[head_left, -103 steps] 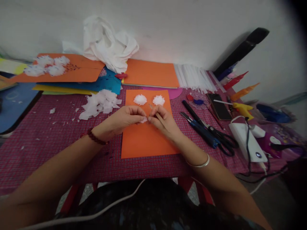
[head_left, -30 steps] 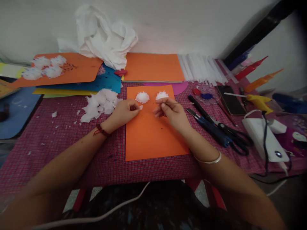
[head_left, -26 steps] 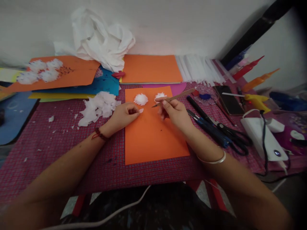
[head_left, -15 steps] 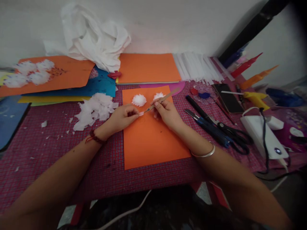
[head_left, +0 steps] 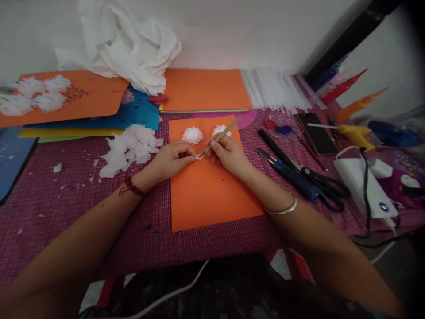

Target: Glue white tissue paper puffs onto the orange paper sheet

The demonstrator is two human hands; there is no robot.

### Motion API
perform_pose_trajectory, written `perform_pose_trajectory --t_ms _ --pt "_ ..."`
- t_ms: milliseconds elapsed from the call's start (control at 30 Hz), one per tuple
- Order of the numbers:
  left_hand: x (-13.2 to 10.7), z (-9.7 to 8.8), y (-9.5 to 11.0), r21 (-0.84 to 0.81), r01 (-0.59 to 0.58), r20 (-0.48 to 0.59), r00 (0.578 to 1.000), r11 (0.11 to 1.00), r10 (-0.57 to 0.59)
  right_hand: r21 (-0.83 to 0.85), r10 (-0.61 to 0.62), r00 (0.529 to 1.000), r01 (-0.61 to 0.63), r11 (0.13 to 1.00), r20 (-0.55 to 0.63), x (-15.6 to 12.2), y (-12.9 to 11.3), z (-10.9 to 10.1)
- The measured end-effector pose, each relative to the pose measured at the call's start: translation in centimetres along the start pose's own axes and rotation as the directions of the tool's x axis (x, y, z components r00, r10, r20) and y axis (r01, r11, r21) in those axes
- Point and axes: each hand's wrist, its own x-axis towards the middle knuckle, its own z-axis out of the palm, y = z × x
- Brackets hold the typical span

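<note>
Tan stick (head_left: 228, 129), pale paper scrap (head_left: 198, 157)

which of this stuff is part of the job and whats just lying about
In use, it seems: paper scrap in the left hand, stick in the right hand, orange sheet beneath, two white tufts on it, white paper pile.

Lying about, apparently: scissors, blue cutter, phone.

Hands (head_left: 171, 160): two
White puffs (head_left: 192, 135) on central orange sheet (head_left: 212, 199): two
Blue-flecked puffs (head_left: 49, 101) on orange card (head_left: 102, 91): four
Held pencil-like stick (head_left: 228, 128): one
Scissors (head_left: 308, 173): one pair
Blue cutter (head_left: 294, 179): one
Yellow glue gun (head_left: 355, 135): one
Phone (head_left: 319, 139): one
Silver bangle (head_left: 289, 209): one
</note>
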Motion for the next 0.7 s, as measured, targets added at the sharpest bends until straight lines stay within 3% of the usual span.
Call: perform_pose_trajectory --t_ms 567,700 --pt "1.7 0.1 1.7 0.093 0.116 0.102 0.987 0.989 -0.125 -0.039 0.035 0.999 -0.033 0.999 0.035 0.4 -0.3 0.3" --pt "1.8 0.2 1.5 0.083 0.14 0.091 0.985 0.987 -0.148 0.028 0.037 0.998 -0.036 0.999 -0.044 0.2 0.1 0.1"
